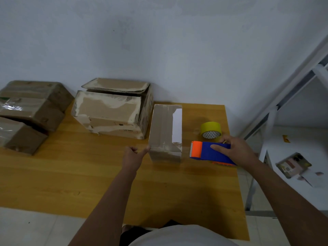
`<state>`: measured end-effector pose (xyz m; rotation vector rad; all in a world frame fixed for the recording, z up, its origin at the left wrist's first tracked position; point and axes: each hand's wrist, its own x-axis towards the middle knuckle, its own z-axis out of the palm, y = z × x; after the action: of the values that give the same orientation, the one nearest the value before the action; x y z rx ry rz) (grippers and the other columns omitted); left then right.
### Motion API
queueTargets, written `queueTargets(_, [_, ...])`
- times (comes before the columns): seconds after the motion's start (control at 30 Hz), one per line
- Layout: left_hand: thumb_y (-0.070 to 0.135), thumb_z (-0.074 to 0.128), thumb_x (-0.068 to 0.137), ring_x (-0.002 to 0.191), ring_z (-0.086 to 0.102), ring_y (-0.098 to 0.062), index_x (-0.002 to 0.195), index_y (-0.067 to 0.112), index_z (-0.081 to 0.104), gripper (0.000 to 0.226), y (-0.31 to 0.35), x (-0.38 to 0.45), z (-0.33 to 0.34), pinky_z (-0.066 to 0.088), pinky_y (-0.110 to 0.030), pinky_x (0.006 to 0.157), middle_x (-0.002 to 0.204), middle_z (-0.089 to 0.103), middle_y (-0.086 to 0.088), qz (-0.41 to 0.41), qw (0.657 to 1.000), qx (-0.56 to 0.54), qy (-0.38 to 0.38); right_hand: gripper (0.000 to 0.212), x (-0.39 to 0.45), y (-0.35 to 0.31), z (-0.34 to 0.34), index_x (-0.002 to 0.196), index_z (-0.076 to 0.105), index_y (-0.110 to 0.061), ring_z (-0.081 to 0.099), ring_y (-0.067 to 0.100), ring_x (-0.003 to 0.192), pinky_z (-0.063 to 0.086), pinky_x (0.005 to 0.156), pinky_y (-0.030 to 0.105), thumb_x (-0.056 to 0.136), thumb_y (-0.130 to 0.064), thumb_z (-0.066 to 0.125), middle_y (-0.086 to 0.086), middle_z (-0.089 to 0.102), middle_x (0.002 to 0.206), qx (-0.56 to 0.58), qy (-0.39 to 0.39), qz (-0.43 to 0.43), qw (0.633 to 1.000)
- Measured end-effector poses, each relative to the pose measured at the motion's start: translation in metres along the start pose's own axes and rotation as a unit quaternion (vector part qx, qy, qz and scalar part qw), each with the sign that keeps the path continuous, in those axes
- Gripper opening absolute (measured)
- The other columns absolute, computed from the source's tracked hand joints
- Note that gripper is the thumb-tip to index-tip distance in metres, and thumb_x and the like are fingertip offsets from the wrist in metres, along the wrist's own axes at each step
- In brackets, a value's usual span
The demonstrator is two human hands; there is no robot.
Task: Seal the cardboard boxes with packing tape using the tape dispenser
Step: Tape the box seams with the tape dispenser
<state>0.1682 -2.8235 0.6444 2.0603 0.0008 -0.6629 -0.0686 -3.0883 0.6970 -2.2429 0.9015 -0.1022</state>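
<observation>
A narrow cardboard box [164, 128] with tape along its top stands in the middle of the wooden table [71, 174]. My left hand [134, 153] has curled fingers and its thumb touches the box's near left corner. My right hand [234, 148] grips the blue and orange tape dispenser [207, 150] just right of the box, orange end toward the box. A large worn box [110, 110] with a loose top flap stands behind on the left.
A yellow tape roll [210, 130] lies behind the dispenser. Several taped boxes [26, 110] are stacked at the table's left end. A white metal shelf [292, 139] with a small packet [292, 165] stands to the right. The wall is close behind.
</observation>
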Motion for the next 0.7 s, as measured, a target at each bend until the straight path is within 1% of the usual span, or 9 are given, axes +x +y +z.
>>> queueTargets(0.2, [0.053, 0.076, 0.078, 0.101, 0.053, -0.022, 0.117, 0.012, 0.049, 0.063, -0.002, 0.0, 0.002, 0.043, -0.037, 0.077, 0.113, 0.052, -0.005, -0.006, 1.0, 0.006, -0.004, 0.028, -0.002, 0.0, 0.002, 0.08, 0.054, -0.03, 0.061, -0.002, 0.055, 0.036, 0.041, 0.01, 0.08, -0.057, 0.063, -0.01, 0.064, 0.068, 0.014, -0.001, 0.008, 1.0])
queueTargets(0.27, [0.057, 0.075, 0.077, 0.104, 0.053, -0.024, 0.13, 0.011, 0.044, 0.076, 0.0, -0.001, 0.0, 0.045, -0.04, 0.08, 0.115, 0.053, -0.007, -0.011, 1.0, 0.014, -0.014, 0.029, -0.003, -0.001, 0.002, 0.08, 0.054, -0.031, 0.061, -0.006, 0.057, 0.038, 0.041, 0.01, 0.078, -0.059, 0.062, -0.01, 0.064, 0.068, 0.023, 0.001, 0.008, 1.0])
queueTargets(0.33, [0.06, 0.073, 0.076, 0.115, 0.052, -0.03, 0.147, 0.01, 0.029, 0.098, 0.002, -0.001, -0.003, 0.048, -0.047, 0.09, 0.125, 0.054, -0.013, -0.008, 0.998, 0.053, -0.022, 0.032, -0.003, -0.001, 0.002, 0.081, 0.054, -0.031, 0.062, -0.003, 0.056, 0.038, 0.043, 0.011, 0.077, -0.062, 0.061, -0.011, 0.064, 0.068, 0.021, 0.003, 0.01, 1.0])
queueTargets(0.43, [0.06, 0.068, 0.081, 0.141, 0.029, -0.04, 0.156, 0.011, 0.013, 0.106, 0.006, -0.004, -0.007, 0.037, -0.053, 0.108, 0.155, 0.025, -0.024, 0.067, 0.984, 0.167, 0.006, 0.038, -0.004, 0.0, 0.004, 0.081, 0.055, -0.03, 0.063, 0.002, 0.06, 0.04, 0.047, 0.015, 0.073, -0.067, 0.057, -0.011, 0.064, 0.071, 0.019, 0.008, 0.012, 1.0])
queueTargets(0.5, [0.055, 0.057, 0.091, 0.149, 0.014, -0.036, 0.157, 0.012, 0.012, 0.091, 0.009, -0.012, -0.007, 0.025, -0.052, 0.118, 0.162, 0.012, -0.02, 0.211, 0.948, 0.237, 0.038, 0.037, -0.002, 0.0, 0.005, 0.081, 0.055, -0.03, 0.063, 0.003, 0.062, 0.042, 0.049, 0.017, 0.074, -0.066, 0.058, -0.011, 0.065, 0.072, 0.017, 0.008, 0.015, 1.0])
queueTargets(0.53, [0.053, 0.05, 0.097, 0.151, 0.007, -0.031, 0.158, 0.013, 0.013, 0.082, 0.011, -0.017, -0.005, 0.017, -0.05, 0.121, 0.164, 0.008, -0.014, 0.301, 0.914, 0.27, 0.032, 0.035, -0.002, 0.001, 0.006, 0.081, 0.056, -0.03, 0.064, 0.004, 0.062, 0.043, 0.049, 0.018, 0.076, -0.064, 0.06, -0.01, 0.065, 0.073, 0.017, 0.008, 0.017, 1.0])
queueTargets(0.6, [0.05, 0.03, 0.103, 0.153, -0.001, -0.019, 0.158, 0.019, 0.011, 0.065, 0.015, -0.024, 0.005, 0.006, -0.045, 0.124, 0.165, 0.004, -0.004, 0.444, 0.829, 0.335, -0.065, 0.032, 0.0, 0.002, 0.006, 0.08, 0.056, -0.03, 0.064, 0.004, 0.062, 0.044, 0.049, 0.019, 0.078, -0.061, 0.063, -0.01, 0.065, 0.073, 0.02, 0.009, 0.02, 1.0])
queueTargets(0.67, [0.049, 0.015, 0.104, 0.151, -0.01, -0.011, 0.156, 0.024, 0.005, 0.058, 0.014, -0.028, 0.016, -0.002, -0.041, 0.124, 0.164, -0.002, 0.003, 0.486, 0.748, 0.42, -0.168, 0.029, 0.0, 0.003, 0.004, 0.08, 0.055, -0.03, 0.063, 0.004, 0.061, 0.042, 0.048, 0.018, 0.08, -0.058, 0.064, -0.01, 0.064, 0.071, 0.013, 0.011, 0.019, 1.0])
queueTargets(0.7, [0.047, 0.013, 0.105, 0.15, -0.014, -0.009, 0.155, 0.025, 0.003, 0.056, 0.012, -0.027, 0.02, -0.005, -0.037, 0.124, 0.164, -0.004, 0.004, 0.483, 0.723, 0.456, -0.189, 0.028, 0.0, 0.003, 0.003, 0.08, 0.054, -0.031, 0.062, 0.004, 0.061, 0.041, 0.048, 0.018, 0.081, -0.057, 0.065, -0.01, 0.063, 0.071, 0.008, 0.011, 0.018, 1.0])
